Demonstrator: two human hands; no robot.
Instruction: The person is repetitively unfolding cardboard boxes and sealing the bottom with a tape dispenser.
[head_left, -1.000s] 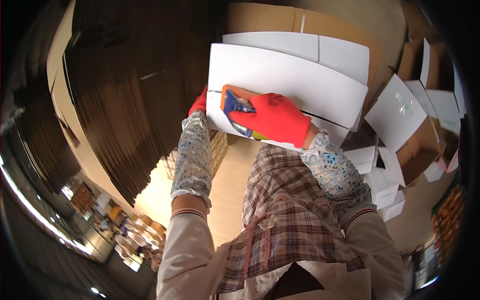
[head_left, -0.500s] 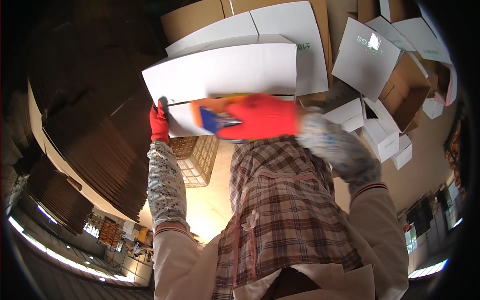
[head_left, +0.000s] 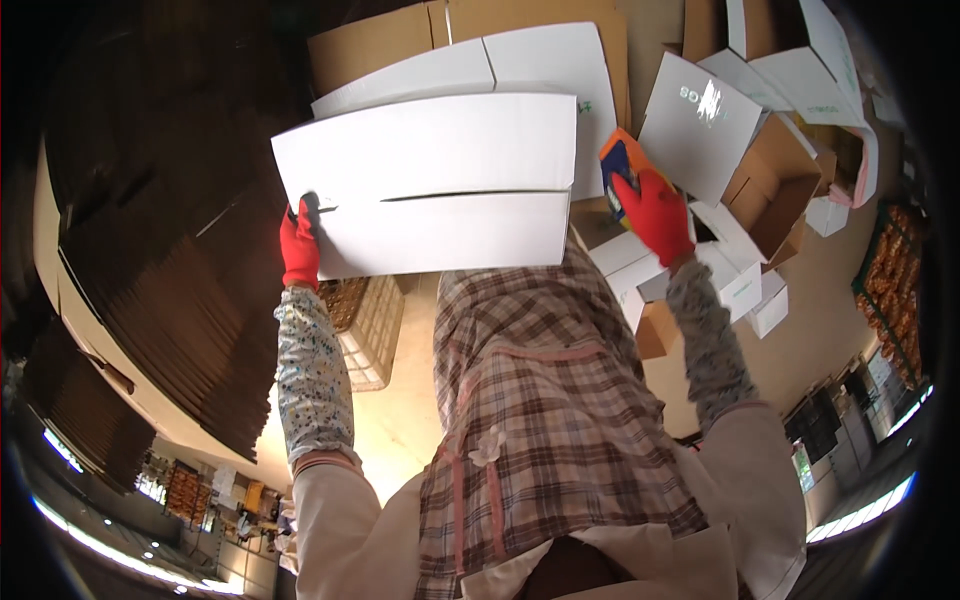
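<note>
A white carton (head_left: 430, 150) is in front of me, its two flaps meeting along a seam that gapes slightly in the right part. My left hand (head_left: 299, 245), in a red glove with a dark fingertip area, is closed on the carton's left end, thumb on the white face by the seam. Off to the carton's right, my right hand (head_left: 655, 215), also red-gloved, grips an orange-and-blue hand tool (head_left: 622, 165) that resembles a tape dispenser. The tool is apart from the carton, and the glove hides part of it.
Behind the carton stand larger white and brown cardboard panels (head_left: 548, 70). Several open white cartons (head_left: 700, 125) lie piled at the right. A plastic crate (head_left: 372, 335) stands below my left hand. Stacked flat cardboard (head_left: 190, 330) fills the left side. Filled net bags (head_left: 890, 290) are at far right.
My right hand has swung from the middle of the carton's seam to beyond its right end, carrying the tool. My left hand keeps its hold; the carton's front face is more fully visible.
</note>
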